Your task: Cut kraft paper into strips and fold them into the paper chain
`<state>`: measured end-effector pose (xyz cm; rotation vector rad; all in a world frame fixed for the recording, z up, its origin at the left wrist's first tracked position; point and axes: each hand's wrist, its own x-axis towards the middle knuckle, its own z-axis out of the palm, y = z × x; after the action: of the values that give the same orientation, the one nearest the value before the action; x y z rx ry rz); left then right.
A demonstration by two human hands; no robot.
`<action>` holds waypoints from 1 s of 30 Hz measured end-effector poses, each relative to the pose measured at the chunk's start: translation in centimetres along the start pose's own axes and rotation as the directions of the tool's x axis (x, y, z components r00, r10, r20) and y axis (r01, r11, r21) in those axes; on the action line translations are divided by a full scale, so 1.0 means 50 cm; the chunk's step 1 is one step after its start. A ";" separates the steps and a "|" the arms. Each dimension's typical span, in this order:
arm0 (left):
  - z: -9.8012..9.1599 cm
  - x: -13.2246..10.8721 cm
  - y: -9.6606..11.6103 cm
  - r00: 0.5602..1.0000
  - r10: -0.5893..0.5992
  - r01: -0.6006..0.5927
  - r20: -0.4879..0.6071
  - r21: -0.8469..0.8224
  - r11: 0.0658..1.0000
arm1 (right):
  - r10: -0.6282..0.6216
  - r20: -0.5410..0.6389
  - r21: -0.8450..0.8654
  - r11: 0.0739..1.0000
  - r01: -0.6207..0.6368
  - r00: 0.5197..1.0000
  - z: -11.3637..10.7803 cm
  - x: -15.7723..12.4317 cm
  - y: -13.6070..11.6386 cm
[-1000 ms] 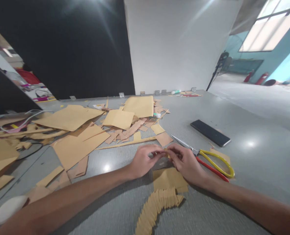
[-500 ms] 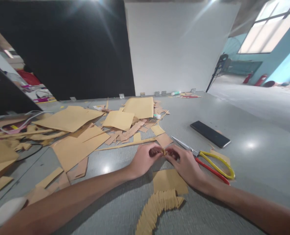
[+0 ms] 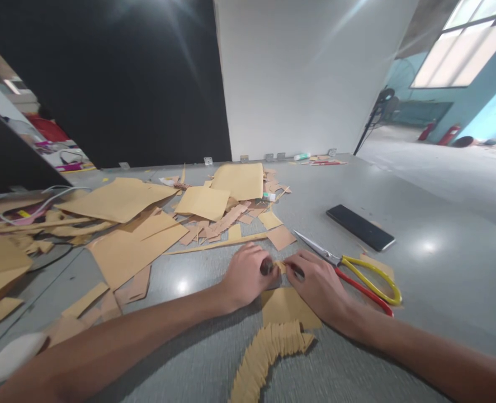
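Note:
A small piece of tan paper (image 3: 280,266) is pinched between my two hands above the grey table. My left hand (image 3: 248,274) grips its left side, fingers curled. On its right side, my right hand (image 3: 317,282) holds it between thumb and fingertips. Just below the hands lies a flat tan paper (image 3: 289,308), and a curved row of overlapping folded paper pieces (image 3: 268,350) runs from it toward the near edge of view. Scissors (image 3: 367,277) with one yellow and one red handle lie beside my right hand, blades pointing up and left.
Brown paper sheets (image 3: 136,246) and scraps spread over the left and middle of the grey table (image 3: 440,280). A black phone (image 3: 360,227) lies at the right. Black and white panels stand along the back, with a glue stick (image 3: 302,157) near their base. A white object (image 3: 13,358) is at lower left.
My left hand has turned, its fingers curling over more. The small paper between the hands now shows more of its surface and sits slightly lower. The camera view has shifted slightly.

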<state>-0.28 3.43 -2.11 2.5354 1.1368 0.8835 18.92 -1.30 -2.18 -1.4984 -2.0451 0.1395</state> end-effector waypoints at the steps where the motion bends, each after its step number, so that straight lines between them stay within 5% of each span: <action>1: 0.000 0.000 -0.001 1.000 0.007 -0.007 0.003 0.001 1.000 | 0.007 -0.002 0.005 1.000 -0.007 1.000 0.002 0.001 0.003; 7: 0.000 0.000 -0.007 0.995 0.096 -0.096 0.008 -0.025 0.995 | 0.019 -0.009 0.018 1.000 -0.019 1.000 0.006 0.002 0.009; 15: -0.005 -0.007 -0.005 0.945 0.324 -0.328 0.056 0.144 0.934 | -0.054 0.066 -0.056 0.997 0.057 0.996 -0.001 0.002 0.001; 30: -0.010 -0.005 0.000 0.925 0.360 -0.370 0.122 0.071 0.926 | -0.084 0.085 -0.019 0.996 0.086 0.993 -0.003 0.001 0.007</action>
<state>-0.70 3.21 -1.82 2.8901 0.6965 0.7737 19.28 -1.16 -2.16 -1.4386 -2.1804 0.1485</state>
